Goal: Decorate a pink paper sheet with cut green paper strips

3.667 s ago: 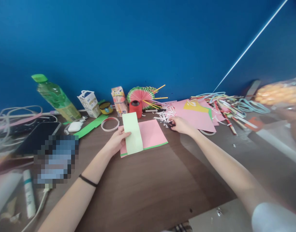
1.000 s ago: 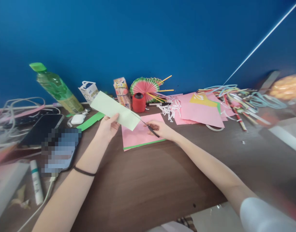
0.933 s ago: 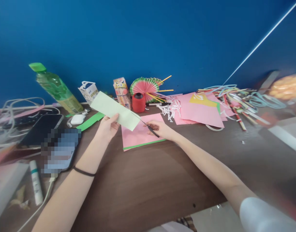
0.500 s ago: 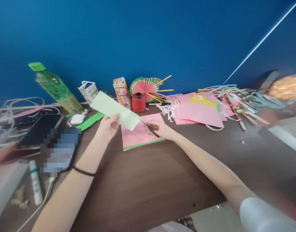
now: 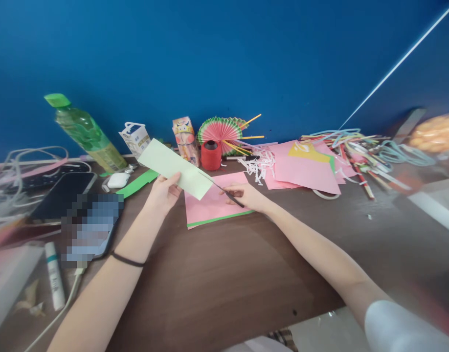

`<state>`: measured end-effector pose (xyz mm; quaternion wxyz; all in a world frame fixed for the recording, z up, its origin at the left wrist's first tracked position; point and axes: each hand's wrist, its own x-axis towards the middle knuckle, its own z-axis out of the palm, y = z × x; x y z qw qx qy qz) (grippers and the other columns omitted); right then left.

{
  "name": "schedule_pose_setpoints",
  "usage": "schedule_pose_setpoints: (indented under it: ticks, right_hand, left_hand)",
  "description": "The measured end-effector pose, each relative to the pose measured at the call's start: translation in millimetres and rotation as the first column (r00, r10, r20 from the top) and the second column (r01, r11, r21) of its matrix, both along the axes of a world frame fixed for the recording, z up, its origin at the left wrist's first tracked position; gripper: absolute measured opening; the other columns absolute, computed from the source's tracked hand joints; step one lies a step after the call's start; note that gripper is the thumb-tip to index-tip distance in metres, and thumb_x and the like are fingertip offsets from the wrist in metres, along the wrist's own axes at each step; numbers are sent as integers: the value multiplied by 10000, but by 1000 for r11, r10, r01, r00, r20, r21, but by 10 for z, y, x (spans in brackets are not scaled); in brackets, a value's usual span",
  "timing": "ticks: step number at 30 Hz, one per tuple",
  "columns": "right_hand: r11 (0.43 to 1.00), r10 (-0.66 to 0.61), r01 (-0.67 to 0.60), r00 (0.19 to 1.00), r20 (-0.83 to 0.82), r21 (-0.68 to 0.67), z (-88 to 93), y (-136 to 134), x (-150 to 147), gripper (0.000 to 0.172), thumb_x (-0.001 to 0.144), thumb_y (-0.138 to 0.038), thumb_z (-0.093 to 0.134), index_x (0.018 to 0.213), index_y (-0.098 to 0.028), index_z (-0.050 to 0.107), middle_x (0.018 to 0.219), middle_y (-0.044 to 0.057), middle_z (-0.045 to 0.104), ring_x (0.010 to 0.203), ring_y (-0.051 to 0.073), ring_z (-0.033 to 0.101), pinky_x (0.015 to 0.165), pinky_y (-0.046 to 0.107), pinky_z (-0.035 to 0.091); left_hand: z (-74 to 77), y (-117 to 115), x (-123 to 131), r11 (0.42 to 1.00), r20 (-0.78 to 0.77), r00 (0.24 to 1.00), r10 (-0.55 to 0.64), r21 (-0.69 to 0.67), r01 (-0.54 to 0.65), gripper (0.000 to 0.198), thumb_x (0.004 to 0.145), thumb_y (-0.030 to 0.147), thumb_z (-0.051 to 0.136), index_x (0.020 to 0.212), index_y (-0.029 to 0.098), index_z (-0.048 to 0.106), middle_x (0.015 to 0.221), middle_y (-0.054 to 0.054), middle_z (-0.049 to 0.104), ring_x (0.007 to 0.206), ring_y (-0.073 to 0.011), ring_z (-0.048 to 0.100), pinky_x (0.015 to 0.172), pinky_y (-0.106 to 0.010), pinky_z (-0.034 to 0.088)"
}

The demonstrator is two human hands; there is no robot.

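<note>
Head view: the left hand (image 5: pixel 168 191) pinches a pale green paper strip (image 5: pixel 175 166), one end over pink paper (image 5: pixel 216 208); the right hand (image 5: pixel 246 196) grips scissors (image 5: pixel 236 200) meeting that end. Probably light, bendy, easily creased: I'd hold it loosely by a long edge.

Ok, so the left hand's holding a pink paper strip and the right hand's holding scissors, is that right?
Not quite: the head view shows that the paper strip in the left hand is pale green, not pink. The right hand does hold scissors.
</note>
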<state>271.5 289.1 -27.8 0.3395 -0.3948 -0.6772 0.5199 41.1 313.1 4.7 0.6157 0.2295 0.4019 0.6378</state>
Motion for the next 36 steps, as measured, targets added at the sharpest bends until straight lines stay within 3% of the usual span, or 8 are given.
schedule_pose_setpoints:
  ticks: [8,13,17,22,27,36]
  right_hand:
    - [1000,-10,10,999,31,-8,12,9,4,411,640,-308,708,999,-107,694,961,88,637,748,136,599,659,258,500]
    - [999,-24,26,997,71,-22,16,2,11,424,633,-341,708,980,-97,690,933,94,644,647,109,567,530,230,459]
    - [997,-4,10,996,92,-72,39,-25,1,431,638,-356,701,988,-106,676,912,83,652,523,62,492,424,201,388]
    - [982,-13,29,996,89,-185,87,-46,-26,398,656,-341,674,981,-112,664,723,32,630,469,54,461,397,188,352]
    - [969,-17,17,1000,4,-245,141,-67,-59,368,669,-340,642,944,-96,653,485,-56,482,413,52,425,401,191,337]
    - [984,-20,18,1000,-4,-175,81,-76,-65,441,656,-429,673,946,-101,623,520,-50,503,439,57,438,437,209,370]
  left_hand:
    - [-18,0,-24,1000,-43,999,-10,17,11,308,738,-37,535,918,173,670,807,-34,729,716,-110,675,634,-151,539]
    - [-35,-2,-76,993,-148,982,-114,12,117,183,697,12,604,820,128,675,797,-53,725,673,-142,675,637,-221,567]
    - [-41,-23,-94,986,-231,961,-155,28,166,211,627,57,677,830,116,668,833,-74,724,748,-191,686,698,-286,575]
    - [-50,-43,-75,986,-300,942,-151,20,164,259,594,104,709,849,108,661,871,-108,719,851,-248,677,747,-341,567]
    - [-64,-67,-12,978,-340,922,-188,23,208,259,579,129,719,831,115,662,878,-110,720,868,-269,671,751,-372,567]
    - [-126,-143,109,958,-377,891,-255,25,285,339,546,214,777,851,110,675,895,-112,720,849,-271,672,758,-403,564]
